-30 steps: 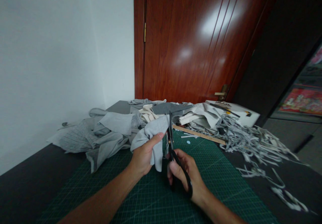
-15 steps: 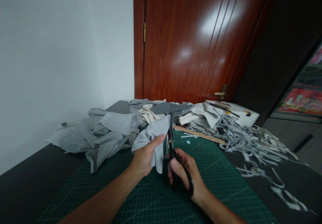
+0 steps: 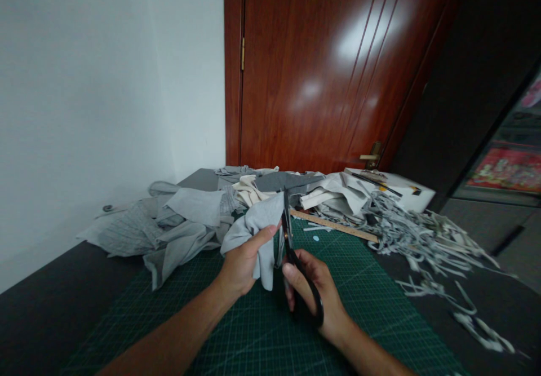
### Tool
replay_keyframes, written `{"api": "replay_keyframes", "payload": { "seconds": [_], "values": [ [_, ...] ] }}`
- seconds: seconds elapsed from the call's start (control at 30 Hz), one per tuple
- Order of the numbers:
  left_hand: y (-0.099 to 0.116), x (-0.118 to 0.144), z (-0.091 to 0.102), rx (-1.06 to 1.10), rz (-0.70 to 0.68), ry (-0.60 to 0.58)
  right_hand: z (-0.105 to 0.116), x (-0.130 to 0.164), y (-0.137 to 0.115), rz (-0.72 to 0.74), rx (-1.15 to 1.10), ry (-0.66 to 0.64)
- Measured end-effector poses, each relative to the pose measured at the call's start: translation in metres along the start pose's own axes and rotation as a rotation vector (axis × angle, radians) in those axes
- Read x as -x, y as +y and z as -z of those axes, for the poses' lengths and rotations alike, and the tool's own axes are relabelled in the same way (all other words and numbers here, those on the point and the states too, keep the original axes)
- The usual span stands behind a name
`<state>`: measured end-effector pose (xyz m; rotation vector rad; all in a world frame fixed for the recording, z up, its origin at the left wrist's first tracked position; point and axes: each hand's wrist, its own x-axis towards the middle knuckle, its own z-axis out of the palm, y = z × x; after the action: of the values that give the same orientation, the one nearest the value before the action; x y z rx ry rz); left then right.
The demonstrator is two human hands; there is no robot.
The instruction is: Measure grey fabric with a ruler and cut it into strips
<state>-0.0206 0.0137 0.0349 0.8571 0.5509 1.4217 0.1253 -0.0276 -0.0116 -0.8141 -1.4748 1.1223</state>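
My left hand (image 3: pixel 243 263) is closed on a light grey piece of fabric (image 3: pixel 264 218), its thumb pressed on top and a loose end hanging below. In my right hand (image 3: pixel 315 286) is a pair of black-handled scissors (image 3: pixel 310 286), the fingers through the loops. Their blades point away from me and lie at the right edge of the fabric. A narrow strip of cloth hangs beside the blades. Both hands are above a green gridded cutting mat (image 3: pixel 236 336).
Grey garments and cloth (image 3: pixel 190 209) are heaped at left. A wooden ruler (image 3: pixel 333 226) lies across the mat's far part. At right is a tangle of cut strips (image 3: pixel 409 235), with a white box (image 3: pixel 416 195) behind. A brown door (image 3: pixel 304 71) stands beyond the table.
Very little differs. My right hand and the scissors have shifted slightly left, with the blades a little closer together; my left hand keeps its hold on the fabric.
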Motion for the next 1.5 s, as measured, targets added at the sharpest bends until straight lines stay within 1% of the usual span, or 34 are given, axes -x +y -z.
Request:
{"api": "replay_keyframes", "payload": {
  "seconds": [0.1,0.3,0.37,0.43,0.5,0.57,0.63,0.7,0.77,0.83,0.9,1.0,1.13,1.2,1.27,1.37,1.5],
  "values": [
    [-0.001,-0.001,0.002,-0.005,0.014,0.002,0.0,0.0,0.0,-0.017,0.007,0.004],
    [0.002,-0.001,0.001,0.003,0.031,0.045,-0.001,-0.001,-0.001,-0.048,-0.004,0.031],
    [0.004,-0.003,0.001,0.005,0.016,0.08,-0.001,-0.001,-0.002,-0.06,0.002,0.042],
    [0.007,-0.006,0.002,0.011,-0.016,0.143,-0.001,-0.001,-0.002,-0.07,0.021,0.057],
    [0.012,-0.011,0.007,0.019,-0.053,0.192,-0.001,-0.002,-0.002,-0.073,0.041,0.077],
    [0.018,-0.015,0.015,0.017,-0.062,0.198,0.0,-0.003,-0.001,-0.072,0.053,0.102],
    [0.025,-0.019,0.025,-0.021,0.006,0.151,0.002,-0.004,0.001,-0.061,0.049,0.13],
    [0.029,-0.02,0.034,-0.092,0.142,0.075,0.004,-0.005,0.001,-0.039,0.031,0.164],
    [0.03,-0.018,0.041,-0.157,0.259,0.001,0.007,-0.007,-0.001,-0.022,0.004,0.183],
    [0.027,-0.015,0.045,-0.2,0.321,-0.047,0.01,-0.008,-0.003,-0.022,-0.037,0.184],
    [0.021,-0.012,0.044,-0.237,0.345,-0.081,0.013,-0.009,-0.005,-0.031,-0.083,0.174],
    [0.012,-0.007,0.037,-0.269,0.338,-0.129,0.014,-0.009,-0.006,-0.041,-0.12,0.166],
    [0.004,-0.003,0.025,-0.26,0.331,-0.251,0.013,-0.009,-0.005,-0.059,-0.126,0.16],
    [0.002,-0.001,0.02,-0.252,0.307,-0.289,0.012,-0.009,-0.005,-0.062,-0.115,0.153],
    [-0.001,0.0,0.017,-0.258,0.268,-0.268,0.011,-0.009,-0.005,-0.059,-0.106,0.152],
    [-0.004,0.0,0.018,-0.276,0.227,-0.198,0.01,-0.009,-0.006,-0.061,-0.098,0.158],
    [0.002,-0.004,0.02,-0.238,0.242,-0.131,0.008,-0.009,-0.007,-0.089,-0.069,0.153]
  ]
}}
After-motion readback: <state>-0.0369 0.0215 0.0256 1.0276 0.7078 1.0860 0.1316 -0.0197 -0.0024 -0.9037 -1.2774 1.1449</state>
